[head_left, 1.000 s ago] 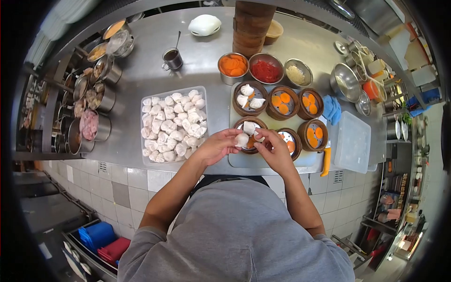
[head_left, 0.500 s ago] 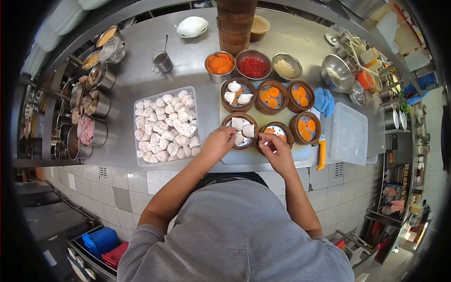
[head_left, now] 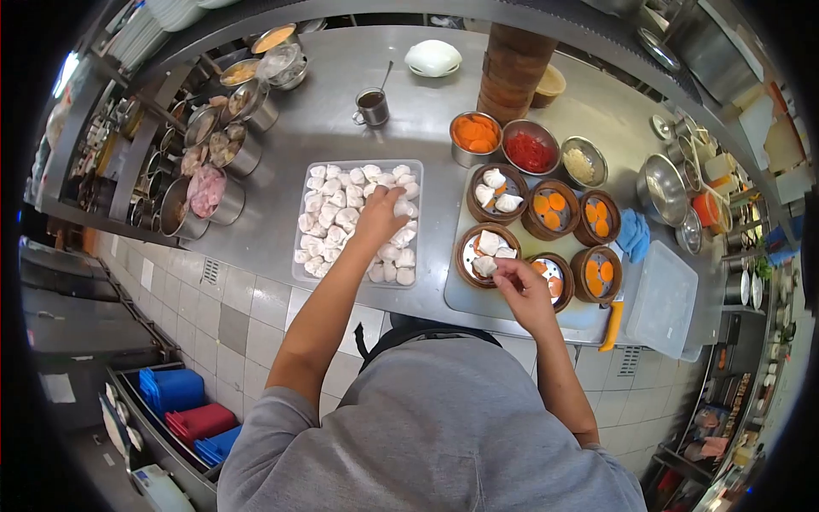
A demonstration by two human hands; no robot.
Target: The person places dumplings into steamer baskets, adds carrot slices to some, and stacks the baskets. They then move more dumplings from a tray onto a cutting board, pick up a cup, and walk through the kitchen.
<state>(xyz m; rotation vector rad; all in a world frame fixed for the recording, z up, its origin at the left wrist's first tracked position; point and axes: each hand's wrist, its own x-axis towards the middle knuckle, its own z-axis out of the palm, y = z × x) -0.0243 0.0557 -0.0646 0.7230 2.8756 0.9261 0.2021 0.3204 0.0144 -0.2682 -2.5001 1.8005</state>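
The left hand point(head_left: 380, 218) has swung from the steamer basket point(head_left: 488, 255) to the dumpling tray point(head_left: 358, 224) at its nine o'clock, fingers curled over dumplings, while the right hand point(head_left: 522, 286) pinches a dumpling point(head_left: 485, 265).

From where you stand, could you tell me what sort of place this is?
Most likely a restaurant kitchen's dim sum station: a steel counter, a tray of dumplings, bamboo steamers and a stack of steamers.

Brushed steel counter point(head_left: 401, 94); clear plastic tray point(head_left: 300, 256); brown woven-wood steamer baskets point(head_left: 461, 256)
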